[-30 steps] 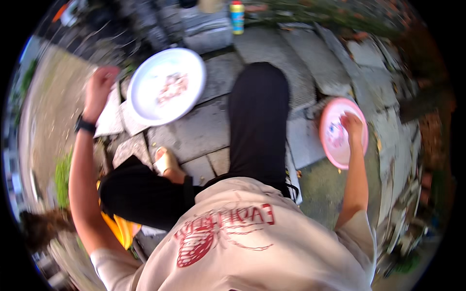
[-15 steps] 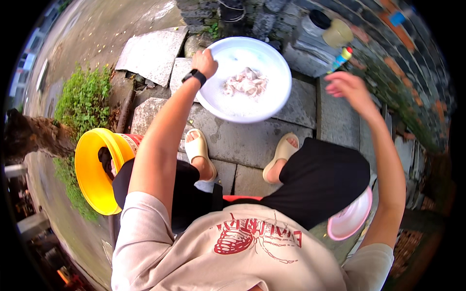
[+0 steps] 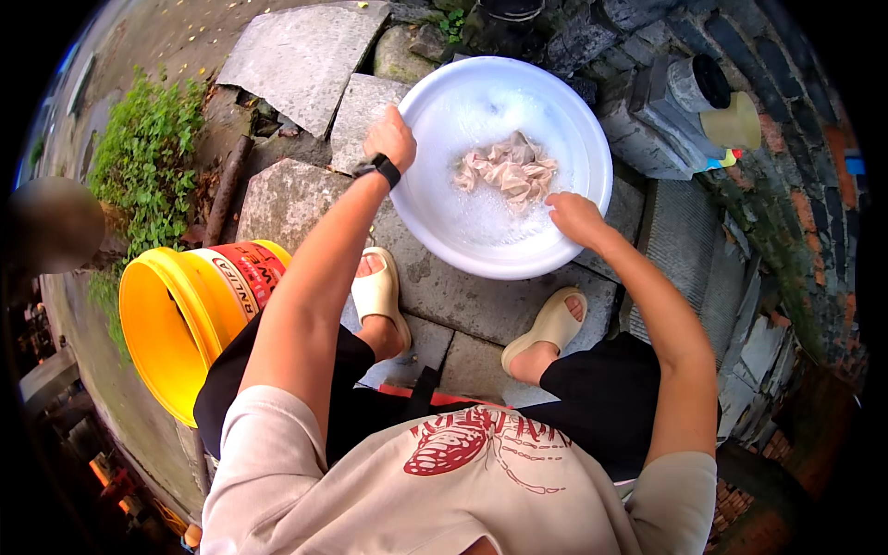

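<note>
A white round basin (image 3: 421,217) stands on the stone paving in front of my feet. Foamy water fills its bottom, and a crumpled pale pinkish cloth (image 3: 511,171) lies in the middle of the suds. My left hand (image 3: 392,143), with a black watch at its wrist, is closed over the basin's left rim. Over the right part of the basin is my right hand (image 3: 575,220), fingers curled, beside the cloth's lower right edge. Whether anything is pinched in those fingers is hidden.
A yellow bucket (image 3: 153,324) lies tipped at my left leg. Behind the basin to the right, a black-lidded container (image 3: 700,83) and a pale yellowish tub (image 3: 731,120) stand on stacked blocks (image 3: 652,134) near the brick wall. Green weeds (image 3: 148,157) grow at left.
My right hand has come left from outside the basin to above the suds, its fingers curling. The left hand keeps its hold on the rim. The view has shifted.
</note>
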`<state>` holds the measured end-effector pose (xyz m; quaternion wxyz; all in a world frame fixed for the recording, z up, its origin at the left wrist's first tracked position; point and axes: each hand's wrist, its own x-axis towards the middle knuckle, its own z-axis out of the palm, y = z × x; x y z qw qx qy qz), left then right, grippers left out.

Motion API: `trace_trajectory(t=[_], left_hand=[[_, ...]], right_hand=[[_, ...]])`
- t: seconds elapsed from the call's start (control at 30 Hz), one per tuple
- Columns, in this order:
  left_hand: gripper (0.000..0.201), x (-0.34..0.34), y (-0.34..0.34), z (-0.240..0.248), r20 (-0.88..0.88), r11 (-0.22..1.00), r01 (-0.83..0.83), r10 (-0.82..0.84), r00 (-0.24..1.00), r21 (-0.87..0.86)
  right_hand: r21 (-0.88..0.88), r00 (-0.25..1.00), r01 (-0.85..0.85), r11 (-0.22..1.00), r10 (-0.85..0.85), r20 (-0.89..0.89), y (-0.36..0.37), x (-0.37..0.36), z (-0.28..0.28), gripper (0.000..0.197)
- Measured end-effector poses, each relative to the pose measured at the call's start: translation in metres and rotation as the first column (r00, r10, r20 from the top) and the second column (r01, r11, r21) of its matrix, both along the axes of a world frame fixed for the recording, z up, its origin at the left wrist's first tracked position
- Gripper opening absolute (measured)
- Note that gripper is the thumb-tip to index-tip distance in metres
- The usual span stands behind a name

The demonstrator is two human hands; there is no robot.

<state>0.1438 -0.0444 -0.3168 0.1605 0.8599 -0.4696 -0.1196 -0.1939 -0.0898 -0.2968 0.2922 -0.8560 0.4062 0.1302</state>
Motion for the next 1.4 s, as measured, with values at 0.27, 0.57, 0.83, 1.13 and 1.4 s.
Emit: trace_trajectory(t=[0.27,0.57,0.83,1.13,1.4], left_hand=[[0.026,-0.057,0.055,0.017,-0.12,0.967,-0.247,0.254,0.96,0.069],[0.043,-0.088,0.061,0.038,0.245,0.954,0.051,0.024,0.969,-0.296],[0.04,-0.11,0.036,0.03,0.041,0.895,0.206,-0.207,0.977,-0.396],[0.068,-0.129,-0.011,-0.033,-0.021,0.926,0.365,-0.365,0.931,0.091],[0.037,-0.116,-0.022,-0.039,-0.165,0.967,0.239,-0.251,0.954,-0.087]], right_hand=[[-0.17,0.887,-0.362,0.917,0.283,-0.365,0.027,-0.015,0.01,0.021],[-0.106,0.909,-0.268,0.958,0.214,-0.358,0.032,0.013,0.069,0.023],[-0.073,0.992,0.085,0.994,-0.091,-0.087,-0.016,0.032,0.029,0.031],[-0.167,0.935,0.291,0.942,-0.244,0.256,-0.014,0.03,-0.094,0.058],[-0.238,0.985,0.15,0.96,-0.123,0.124,-0.035,0.076,-0.017,0.025]])
